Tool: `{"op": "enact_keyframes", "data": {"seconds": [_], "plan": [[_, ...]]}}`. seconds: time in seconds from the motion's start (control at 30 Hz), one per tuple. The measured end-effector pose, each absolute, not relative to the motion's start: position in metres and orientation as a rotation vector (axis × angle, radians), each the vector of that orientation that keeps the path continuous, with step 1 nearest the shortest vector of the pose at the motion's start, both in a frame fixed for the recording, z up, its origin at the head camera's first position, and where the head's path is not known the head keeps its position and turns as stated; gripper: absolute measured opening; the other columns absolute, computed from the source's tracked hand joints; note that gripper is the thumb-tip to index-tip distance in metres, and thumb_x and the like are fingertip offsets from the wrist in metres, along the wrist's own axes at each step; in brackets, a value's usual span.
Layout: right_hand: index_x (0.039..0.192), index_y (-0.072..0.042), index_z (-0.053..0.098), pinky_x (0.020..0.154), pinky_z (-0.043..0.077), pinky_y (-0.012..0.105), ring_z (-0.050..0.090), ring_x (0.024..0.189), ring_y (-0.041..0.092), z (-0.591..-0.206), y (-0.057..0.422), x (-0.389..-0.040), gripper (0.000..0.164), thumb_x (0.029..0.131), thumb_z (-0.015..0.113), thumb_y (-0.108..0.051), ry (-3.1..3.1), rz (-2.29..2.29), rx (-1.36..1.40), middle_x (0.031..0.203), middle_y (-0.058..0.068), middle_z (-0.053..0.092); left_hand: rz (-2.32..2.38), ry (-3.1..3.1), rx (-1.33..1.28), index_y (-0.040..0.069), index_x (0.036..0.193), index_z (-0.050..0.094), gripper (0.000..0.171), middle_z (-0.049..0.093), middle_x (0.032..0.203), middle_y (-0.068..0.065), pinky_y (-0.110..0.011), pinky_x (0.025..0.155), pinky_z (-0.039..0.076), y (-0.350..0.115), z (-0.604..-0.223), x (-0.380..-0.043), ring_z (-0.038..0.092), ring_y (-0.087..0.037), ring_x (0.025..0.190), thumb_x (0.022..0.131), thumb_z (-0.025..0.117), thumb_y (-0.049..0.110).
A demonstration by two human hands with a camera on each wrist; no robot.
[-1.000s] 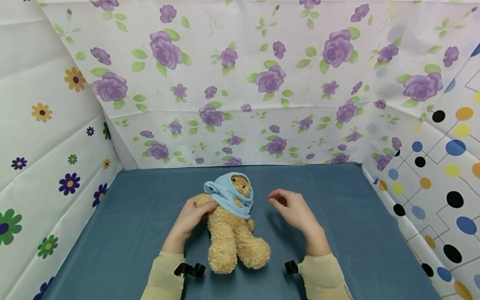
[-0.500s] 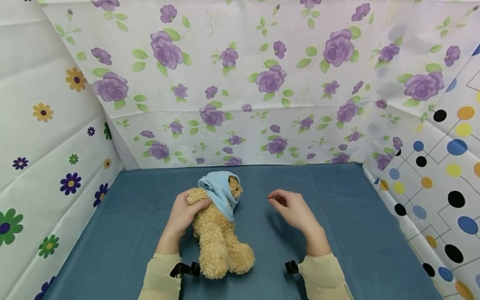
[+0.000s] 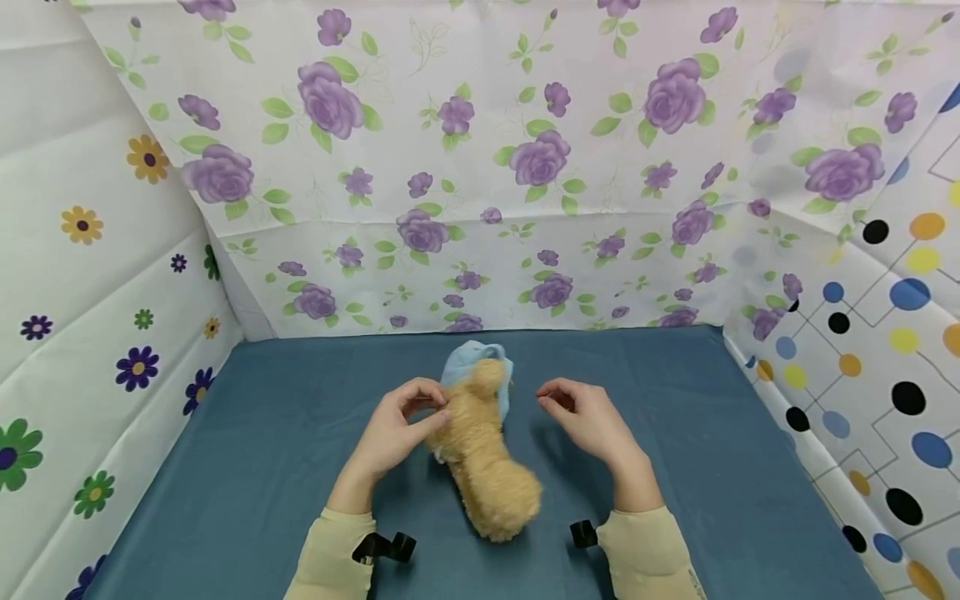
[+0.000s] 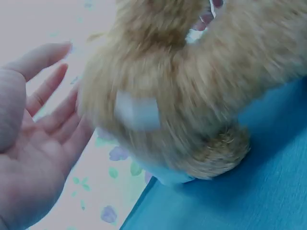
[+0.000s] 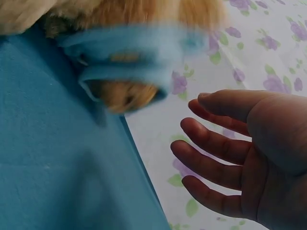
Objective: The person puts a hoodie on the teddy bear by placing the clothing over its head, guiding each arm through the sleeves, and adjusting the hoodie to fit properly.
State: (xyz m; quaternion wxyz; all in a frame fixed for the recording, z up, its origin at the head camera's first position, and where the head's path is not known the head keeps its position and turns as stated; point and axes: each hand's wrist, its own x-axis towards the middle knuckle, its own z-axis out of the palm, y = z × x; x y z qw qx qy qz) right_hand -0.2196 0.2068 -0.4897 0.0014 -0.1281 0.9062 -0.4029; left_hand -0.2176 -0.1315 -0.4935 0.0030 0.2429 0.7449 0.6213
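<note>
A tan plush teddy bear [image 3: 487, 467] in a light blue hooded top [image 3: 459, 363] lies turned on its side, legs toward the front. My left hand [image 3: 397, 427] is at its back with thumb and fingers spread. In the left wrist view the fingers are nearly straight beside the blurred fur, where a white tag [image 4: 136, 111] shows. My right hand [image 3: 594, 418] hovers to the right, apart from the bear, fingers loosely bent and holding nothing. The bear's face [image 5: 125, 96] shows within the hood in the right wrist view.
A blue cloth [image 3: 300, 467] covers the table. Behind it hangs a white sheet [image 3: 480, 250] with purple flowers; patterned sheets stand along the left [image 3: 90, 350] and right [image 3: 862, 350]. Black wrist mounts [image 3: 386, 547] sit by both sleeves.
The bear shifted left in my left hand's grip, then swung back right and rolled over, its face turning away. My left hand's fingers have loosened. My right hand stays put.
</note>
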Motion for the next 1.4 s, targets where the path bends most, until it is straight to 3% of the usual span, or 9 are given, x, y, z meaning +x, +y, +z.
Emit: {"op": "enact_keyframes", "data": {"seconds": [0.13,0.27,0.43,0.5,0.6,0.8,0.97,1.17,1.4], "plan": [[0.132,-0.016,0.072,0.082,0.057,0.044,0.069,0.097,0.017,-0.486,0.216,-0.218,0.028,0.11,0.065,-0.031,2.862,-1.3,-0.333,0.114,0.002,0.074,2.03,2.209,0.84,-0.005,0.119,0.065,0.02,0.064,0.136,-0.014,-0.044,0.112,0.048,-0.129,-0.495,-0.217,0.058,-0.043,0.132,0.103,0.072,0.005],[0.155,-0.013,0.053,0.09,0.057,0.052,0.068,0.114,0.03,-0.481,0.227,-0.218,0.058,0.107,0.068,-0.042,2.837,-1.305,-0.253,0.131,0.01,0.068,1.996,2.29,0.764,-0.005,0.121,0.067,0.024,0.068,0.127,-0.011,-0.047,0.101,0.054,-0.125,-0.498,-0.218,0.062,-0.045,0.12,0.104,0.073,0.012],[0.172,-0.023,0.023,0.104,0.046,0.07,0.043,0.144,0.049,-0.477,0.232,-0.216,0.092,0.101,0.077,-0.045,2.835,-1.223,-0.313,0.165,0.024,0.033,1.9,2.407,0.685,0.008,0.115,0.074,0.016,0.072,0.112,-0.005,-0.047,0.088,0.056,-0.115,-0.502,-0.219,0.067,-0.032,0.103,0.104,0.075,0.019],[0.171,-0.024,0.026,0.108,0.038,0.075,0.03,0.153,0.051,-0.475,0.23,-0.214,0.086,0.103,0.075,-0.043,2.886,-1.219,-0.359,0.171,0.023,0.023,1.872,2.44,0.67,0.013,0.113,0.075,0.013,0.072,0.109,-0.003,-0.047,0.085,0.055,-0.111,-0.503,-0.218,0.067,-0.03,0.1,0.104,0.075,0.022],[0.162,-0.02,0.047,0.113,0.029,0.076,0.023,0.156,0.048,-0.469,0.222,-0.211,0.064,0.106,0.071,-0.04,2.981,-1.294,-0.442,0.169,0.016,0.032,1.857,2.464,0.65,0.014,0.114,0.075,0.015,0.072,0.11,-0.002,-0.046,0.085,0.053,-0.103,-0.505,-0.217,0.066,-0.029,0.1,0.103,0.076,0.024],[0.137,-0.018,0.073,0.107,0.044,0.062,0.05,0.135,0.033,-0.465,0.204,-0.209,0.041,0.101,0.078,-0.037,3.013,-1.336,-0.639,0.132,0.002,0.071,1.758,2.54,0.691,0.017,0.133,0.073,0.033,0.068,0.127,0.0,-0.048,0.087,0.053,-0.091,-0.508,-0.213,0.064,-0.025,0.109,0.102,0.078,0.027],[0.148,-0.019,0.067,0.093,0.054,0.05,0.062,0.116,0.023,-0.471,0.203,-0.208,0.054,0.097,0.082,-0.031,2.904,-1.221,-0.558,0.125,-0.001,0.072,1.731,2.539,0.762,0.018,0.137,0.073,0.036,0.066,0.135,-0.002,-0.053,0.087,0.053,-0.09,-0.51,-0.212,0.063,-0.026,0.107,0.102,0.077,0.027],[0.158,-0.02,0.055,0.085,0.052,0.046,0.062,0.103,0.021,-0.477,0.211,-0.207,0.067,0.097,0.083,-0.026,2.766,-1.134,-0.437,0.121,0.002,0.065,1.743,2.564,0.583,0.014,0.134,0.073,0.032,0.065,0.133,-0.005,-0.047,0.089,0.055,-0.088,-0.512,-0.213,0.063,-0.024,0.113,0.105,0.073,0.026],[0.159,-0.02,0.053,0.093,0.053,0.053,0.059,0.121,0.031,-0.481,0.21,-0.211,0.066,0.1,0.08,-0.025,2.728,-1.152,-0.481,0.138,0.011,0.057,1.775,2.457,0.345,0.018,0.149,0.059,0.049,0.061,0.143,-0.01,-0.053,0.099,0.052,-0.085,-0.514,-0.21,0.06,-0.03,0.127,0.106,0.072,0.034]]}}
